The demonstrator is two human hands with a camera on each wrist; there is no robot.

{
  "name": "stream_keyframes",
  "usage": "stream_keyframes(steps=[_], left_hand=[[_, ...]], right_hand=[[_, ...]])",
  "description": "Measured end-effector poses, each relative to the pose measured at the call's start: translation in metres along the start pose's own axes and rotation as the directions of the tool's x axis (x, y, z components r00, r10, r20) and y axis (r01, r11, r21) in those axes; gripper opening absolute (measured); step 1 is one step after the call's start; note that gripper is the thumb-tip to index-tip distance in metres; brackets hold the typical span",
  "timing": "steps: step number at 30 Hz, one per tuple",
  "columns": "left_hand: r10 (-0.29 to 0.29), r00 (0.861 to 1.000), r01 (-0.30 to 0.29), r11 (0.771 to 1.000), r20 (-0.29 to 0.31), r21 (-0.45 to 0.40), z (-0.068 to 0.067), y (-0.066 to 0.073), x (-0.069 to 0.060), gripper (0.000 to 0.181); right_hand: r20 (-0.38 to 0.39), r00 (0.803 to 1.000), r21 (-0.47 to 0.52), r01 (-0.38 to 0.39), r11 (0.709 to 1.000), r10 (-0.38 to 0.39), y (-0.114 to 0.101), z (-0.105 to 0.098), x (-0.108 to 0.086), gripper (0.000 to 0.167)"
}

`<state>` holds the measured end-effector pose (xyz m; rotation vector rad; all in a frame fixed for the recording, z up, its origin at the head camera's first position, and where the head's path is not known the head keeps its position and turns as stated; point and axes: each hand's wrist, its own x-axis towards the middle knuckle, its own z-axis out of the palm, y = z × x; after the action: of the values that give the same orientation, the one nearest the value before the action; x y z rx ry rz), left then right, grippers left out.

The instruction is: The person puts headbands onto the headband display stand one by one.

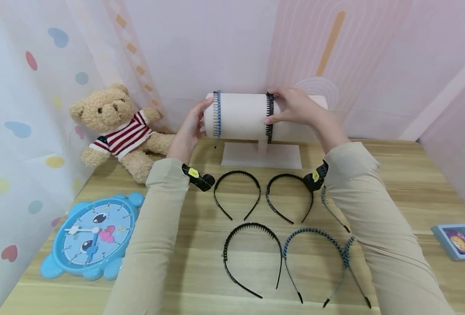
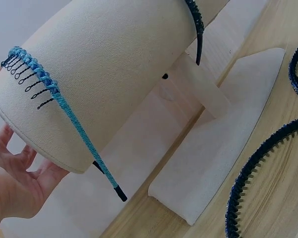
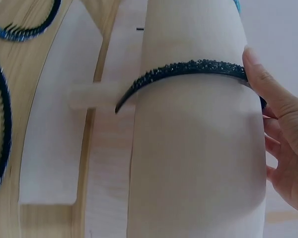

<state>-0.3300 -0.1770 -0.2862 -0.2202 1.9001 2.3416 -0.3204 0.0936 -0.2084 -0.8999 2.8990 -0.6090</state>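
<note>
A white cylinder stand point(image 1: 242, 116) lies horizontally on its post, with a blue headband point(image 1: 217, 114) around its left part and a black beaded headband point(image 1: 269, 117) near its middle. My left hand point(image 1: 191, 127) holds the cylinder's left end, its fingers behind and under the rim; in the left wrist view the left hand point(image 2: 20, 173) cups that end beside the blue headband point(image 2: 77, 121). My right hand point(image 1: 301, 107) pinches the black headband between thumb and fingers. From the right wrist, the thumb of my right hand point(image 3: 283, 119) touches the black headband point(image 3: 188, 68) at one side.
Black headbands point(image 1: 237, 173) and blue ones point(image 1: 315, 230) lie on the wooden table in front of the stand's base point(image 1: 236, 155). A teddy bear point(image 1: 124, 131) sits at the left, above a blue clock point(image 1: 98, 232). A small framed picture point(image 1: 459, 241) lies at the right.
</note>
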Motion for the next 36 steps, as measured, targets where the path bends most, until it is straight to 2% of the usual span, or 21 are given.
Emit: stream_keyframes(steps=[7,11,18,25,28,36], left_hand=[[-0.014,1.000,0.014,1.000,-0.001,0.014,0.005,0.004,-0.009,0.045],[-0.013,1.000,0.013,1.000,-0.006,0.014,0.005,0.004,-0.010,0.045],[-0.006,1.000,0.006,1.000,-0.002,0.029,0.006,0.002,-0.009,0.044],[-0.009,1.000,0.009,1.000,-0.001,0.019,0.009,-0.005,0.000,0.043],[-0.013,1.000,0.013,1.000,0.006,0.017,0.012,-0.006,0.000,0.045],[-0.008,1.000,0.009,0.999,-0.017,0.031,0.016,-0.002,-0.012,0.041]], right_hand=[[0.030,1.000,0.036,0.007,0.999,-0.008,-0.015,0.003,0.012,0.082],[0.058,0.998,0.035,-0.004,0.999,0.002,-0.019,0.002,0.016,0.082],[0.096,0.995,0.040,-0.012,0.999,0.008,-0.018,-0.002,0.019,0.080],[0.126,0.992,0.040,-0.015,0.999,0.010,-0.013,-0.006,0.022,0.077],[0.125,0.992,0.024,-0.015,1.000,0.012,-0.012,-0.006,0.022,0.077],[0.114,0.993,-0.028,-0.008,1.000,0.011,-0.026,0.005,0.025,0.076]])
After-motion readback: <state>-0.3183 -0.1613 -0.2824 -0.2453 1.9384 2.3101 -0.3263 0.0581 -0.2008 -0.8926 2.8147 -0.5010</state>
